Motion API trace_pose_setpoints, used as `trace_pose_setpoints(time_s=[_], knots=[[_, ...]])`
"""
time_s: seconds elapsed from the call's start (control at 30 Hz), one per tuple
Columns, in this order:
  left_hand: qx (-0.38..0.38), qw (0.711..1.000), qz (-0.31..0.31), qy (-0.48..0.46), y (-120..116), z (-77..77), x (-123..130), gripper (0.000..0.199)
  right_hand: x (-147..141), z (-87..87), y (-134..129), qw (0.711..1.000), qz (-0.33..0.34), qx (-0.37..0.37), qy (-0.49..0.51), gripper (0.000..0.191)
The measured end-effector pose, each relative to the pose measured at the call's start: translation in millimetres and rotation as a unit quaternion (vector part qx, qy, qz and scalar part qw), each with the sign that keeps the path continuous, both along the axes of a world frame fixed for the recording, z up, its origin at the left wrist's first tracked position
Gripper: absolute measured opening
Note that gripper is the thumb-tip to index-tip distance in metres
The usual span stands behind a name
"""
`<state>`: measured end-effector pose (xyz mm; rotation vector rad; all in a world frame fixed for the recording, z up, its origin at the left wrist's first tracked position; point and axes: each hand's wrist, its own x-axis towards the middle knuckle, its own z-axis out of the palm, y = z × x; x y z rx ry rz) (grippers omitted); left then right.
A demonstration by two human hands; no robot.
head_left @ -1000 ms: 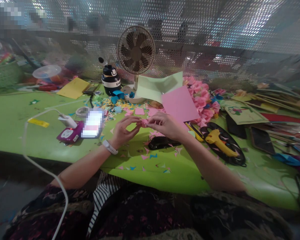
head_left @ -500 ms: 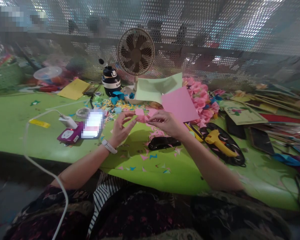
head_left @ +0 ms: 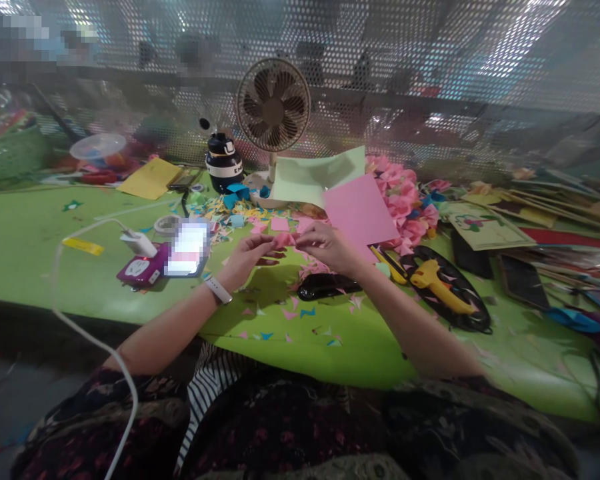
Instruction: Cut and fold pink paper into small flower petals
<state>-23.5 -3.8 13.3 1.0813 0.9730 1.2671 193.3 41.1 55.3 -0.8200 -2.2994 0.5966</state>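
Observation:
A small folded pink paper flower [head_left: 283, 240] is held up between my two hands, above the green table [head_left: 275, 313]. My left hand [head_left: 253, 255] pinches its left side with thumb and forefinger. On the other side, my right hand [head_left: 327, 247] grips its edge with closed fingertips. Under my right hand lies a black stapler-like tool [head_left: 325, 287]. Pink paper scraps [head_left: 316, 268] are scattered just behind that tool. A flat pink paper sheet [head_left: 361, 208] rests beyond my right hand, by a heap of pink paper flowers [head_left: 397, 190].
A lit phone [head_left: 186, 248] and a purple power block [head_left: 143, 267] with a white cable lie at left. Behind stand a fan [head_left: 273, 105] and a dark bottle [head_left: 223, 165]. To the right, a yellow glue gun [head_left: 440, 287] lies on a black tray, beside a yellow cutter [head_left: 387, 263].
My left hand has turned and its fingers have closed onto the left side of the pink paper flower. My right hand keeps its hold, nearly in the same place.

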Motion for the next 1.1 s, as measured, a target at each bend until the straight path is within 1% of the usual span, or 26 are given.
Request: trace_pose_setpoints(time_s=[0.07, 0.17, 0.27, 0.37, 0.43, 0.53, 0.6, 0.67, 0.8, 0.93, 1.1], knots=[[0.012, 1.000, 0.008, 0.017, 0.9, -1.9, -0.4, 0.023, -0.8, -0.1, -0.5, 1.000, -0.004, 0.005, -0.001, 0.015], [0.029, 0.998, 0.031, 0.039, 2.5, -5.4, -1.0, 0.024, -1.9, 3.5, -2.6, 1.000, -0.019, -0.019, 0.014, 0.018], [0.054, 0.996, 0.057, 0.050, 3.0, -8.0, -0.6, 0.027, -3.3, 7.9, -4.8, 0.995, -0.070, -0.052, 0.049, 0.015], [0.093, 0.991, 0.069, 0.066, 1.0, -9.0, 1.2, 0.030, -6.0, 6.9, -5.9, 0.990, -0.107, -0.079, 0.051, 0.021], [0.121, 0.987, 0.067, 0.087, -1.2, -8.7, 2.7, 0.031, -8.5, 2.6, -5.7, 0.990, -0.108, -0.090, 0.019, 0.023], [0.148, 0.981, 0.060, 0.110, -3.9, -7.0, 4.0, 0.034, -11.8, -5.1, -5.3, 0.993, -0.086, -0.084, -0.017, 0.015], [0.140, 0.982, 0.057, 0.111, -4.5, -5.7, 4.2, 0.038, -13.0, -7.9, -5.6, 0.994, -0.065, -0.084, -0.007, 0.018], [0.115, 0.986, 0.043, 0.114, -4.4, -4.8, 3.9, 0.040, -13.3, -7.9, -6.4, 0.995, -0.052, -0.089, 0.006, 0.019], [0.091, 0.987, 0.007, 0.131, -4.9, -4.5, 3.7, 0.038, -14.0, -4.9, -9.1, 0.995, -0.059, -0.083, -0.016, 0.018], [0.092, 0.988, 0.013, 0.126, -6.4, -3.6, 4.8, 0.038, -15.0, -5.2, -10.3, 0.994, -0.062, -0.080, -0.027, 0.017], [0.074, 0.991, 0.018, 0.108, -7.4, 0.4, 5.2, 0.038, -14.8, -8.6, -8.5, 0.992, -0.061, -0.113, -0.009, 0.018]])
